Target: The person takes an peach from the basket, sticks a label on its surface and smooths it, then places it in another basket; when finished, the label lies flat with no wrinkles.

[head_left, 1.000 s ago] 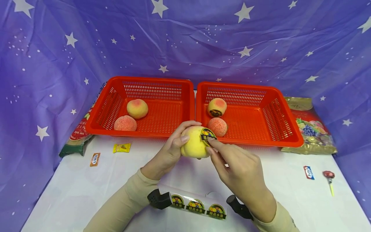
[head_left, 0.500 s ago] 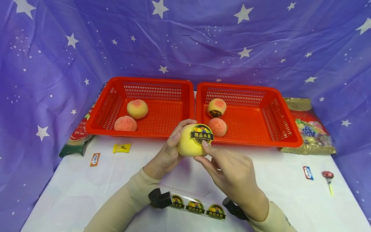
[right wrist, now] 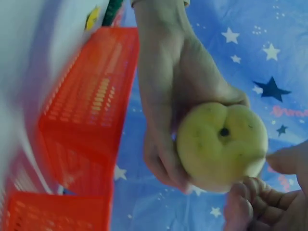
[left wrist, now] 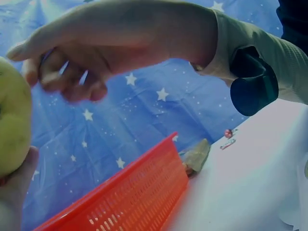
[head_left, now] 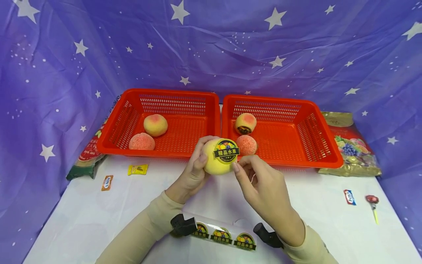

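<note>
My left hand (head_left: 194, 174) grips a yellow peach (head_left: 212, 167) above the table, fingers and thumb curled round its side. A round black-and-gold fruit sticker (head_left: 226, 151) lies on the peach, facing the head camera. Close to the peach's right side hovers my right hand (head_left: 268, 187), fingers loosely bent and holding nothing I can see. In the right wrist view the peach (right wrist: 211, 159) shows its dimpled end with a dark hole, and my right fingertips are beside it; whether they touch is unclear. The left wrist view catches only part of the peach (left wrist: 12, 120).
Two red baskets stand behind: the left basket (head_left: 171, 92) holds two peaches, the right basket (head_left: 270, 99) two more, one with a sticker. A sticker strip (head_left: 227, 229) lies in front. Wrapped candies (head_left: 137, 169), a lollipop (head_left: 372, 200) and bags (head_left: 352, 146) lie around.
My right thumb pressed on the sticker and has now come off it, the hand shifting slightly right. The peach turned so the sticker faces the head camera.
</note>
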Motion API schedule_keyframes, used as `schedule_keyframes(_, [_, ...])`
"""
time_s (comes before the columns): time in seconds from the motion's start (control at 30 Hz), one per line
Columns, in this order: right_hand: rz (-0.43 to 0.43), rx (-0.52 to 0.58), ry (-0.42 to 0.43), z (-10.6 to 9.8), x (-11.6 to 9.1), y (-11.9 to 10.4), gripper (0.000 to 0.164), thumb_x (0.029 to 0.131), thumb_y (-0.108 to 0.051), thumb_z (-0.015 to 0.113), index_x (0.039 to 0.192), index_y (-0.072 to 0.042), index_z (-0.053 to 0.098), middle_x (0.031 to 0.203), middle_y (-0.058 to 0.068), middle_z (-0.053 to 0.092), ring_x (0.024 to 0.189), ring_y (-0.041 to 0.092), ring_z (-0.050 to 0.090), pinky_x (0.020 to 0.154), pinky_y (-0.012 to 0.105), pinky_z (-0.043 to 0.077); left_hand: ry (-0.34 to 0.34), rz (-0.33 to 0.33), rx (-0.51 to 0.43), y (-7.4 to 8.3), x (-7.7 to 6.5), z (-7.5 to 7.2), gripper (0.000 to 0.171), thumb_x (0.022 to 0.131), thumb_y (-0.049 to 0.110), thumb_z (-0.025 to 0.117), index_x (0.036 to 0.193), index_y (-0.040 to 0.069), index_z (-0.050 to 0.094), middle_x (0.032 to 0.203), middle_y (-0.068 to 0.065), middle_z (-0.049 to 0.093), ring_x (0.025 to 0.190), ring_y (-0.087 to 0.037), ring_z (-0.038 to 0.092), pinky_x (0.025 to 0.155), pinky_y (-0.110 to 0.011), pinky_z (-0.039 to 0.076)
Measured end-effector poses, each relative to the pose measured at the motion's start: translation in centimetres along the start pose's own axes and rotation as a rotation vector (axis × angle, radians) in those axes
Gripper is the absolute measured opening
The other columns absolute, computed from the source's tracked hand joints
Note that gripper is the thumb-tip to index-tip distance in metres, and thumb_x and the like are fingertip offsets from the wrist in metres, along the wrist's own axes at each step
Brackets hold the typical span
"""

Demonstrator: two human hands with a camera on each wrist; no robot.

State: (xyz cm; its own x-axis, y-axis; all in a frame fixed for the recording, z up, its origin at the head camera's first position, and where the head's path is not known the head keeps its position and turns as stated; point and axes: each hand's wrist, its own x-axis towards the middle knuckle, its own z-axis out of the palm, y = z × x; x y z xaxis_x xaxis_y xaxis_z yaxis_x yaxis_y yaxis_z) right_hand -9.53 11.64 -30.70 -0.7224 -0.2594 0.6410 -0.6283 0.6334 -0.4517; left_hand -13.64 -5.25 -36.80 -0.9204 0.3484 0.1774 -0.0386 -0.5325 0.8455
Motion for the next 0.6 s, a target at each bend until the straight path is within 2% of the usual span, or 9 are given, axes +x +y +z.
schedule_keyframes(0.1, [0.129,0.053,-0.144,0.35,-0.19,0.13,0.016,0.084,-0.027,0.06,0.085,-0.015,0.05,0.072,-0.012,0.05,0.058,0.001,0.047,0.049,0.011,0.038,-0.003,0.034,-0.022,-0.01,0.11,0.06,0.068,0.074,0.056,0.06,0.125,0.02,0.033,0.122,-0.004,0.041,0.105,-0.016,0.048,0.081,-0.026,0.044])
schedule_keyframes(0.17, [0.177,0.097,-0.187,0.57,-0.25,0.2,0.018,0.084,-0.028,0.06,0.086,-0.015,0.047,0.074,-0.011,0.05,0.061,0.002,0.049,0.05,0.013,0.041,-0.018,0.056,-0.015,0.0,0.12,0.12,0.069,0.079,0.054,0.055,0.13,0.017,0.029,0.123,-0.007,0.041,0.107,-0.018,0.048,0.082,-0.027,0.045])
schedule_keyframes(0.23, [0.192,0.132,-0.191,0.72,-0.26,0.27,0.02,0.084,-0.028,0.06,0.086,-0.015,0.046,0.074,-0.01,0.05,0.063,0.002,0.051,0.051,0.015,0.043,-0.025,0.07,0.022,-0.01,0.1,0.26,0.069,0.082,0.055,0.05,0.133,0.016,0.025,0.123,-0.008,0.041,0.107,-0.019,0.048,0.082,-0.027,0.045])
schedule_keyframes(0.33, [0.156,0.168,-0.152,0.82,-0.23,0.39,0.022,0.082,-0.024,0.064,0.085,-0.012,0.045,0.075,-0.009,0.048,0.063,0.003,0.051,0.054,0.015,0.043,-0.02,0.116,0.15,-0.3,0.08,0.47,0.072,0.082,0.06,0.043,0.134,0.016,0.02,0.125,-0.004,0.04,0.109,-0.016,0.045,0.088,-0.025,0.039])
schedule_keyframes(0.47, [0.055,0.196,-0.089,0.66,-0.14,0.58,0.027,0.077,-0.021,0.069,0.082,-0.007,0.045,0.075,-0.008,0.046,0.066,0.003,0.047,0.057,0.013,0.04,-0.087,0.219,0.373,-0.84,-0.09,0.35,0.081,0.08,0.068,0.035,0.134,0.011,0.012,0.132,-0.003,0.028,0.116,-0.015,0.035,0.096,-0.023,0.029])
schedule_keyframes(0.57, [0.016,0.206,-0.092,0.43,0.04,0.71,0.029,0.075,-0.02,0.071,0.08,-0.007,0.045,0.075,-0.007,0.045,0.067,0.004,0.046,0.058,0.013,0.04,-0.152,0.258,0.444,-0.9,-0.25,0.08,0.087,0.077,0.07,0.036,0.136,0.012,0.008,0.134,-0.006,0.026,0.119,-0.018,0.034,0.098,-0.024,0.031])
schedule_keyframes(0.6, [0.019,0.208,-0.104,0.34,0.1,0.74,0.03,0.074,-0.021,0.072,0.08,-0.008,0.046,0.075,-0.007,0.045,0.067,0.004,0.047,0.058,0.013,0.04,-0.164,0.255,0.439,-0.84,-0.27,0.02,0.09,0.075,0.07,0.038,0.137,0.014,0.007,0.133,-0.007,0.027,0.119,-0.019,0.035,0.097,-0.024,0.033])
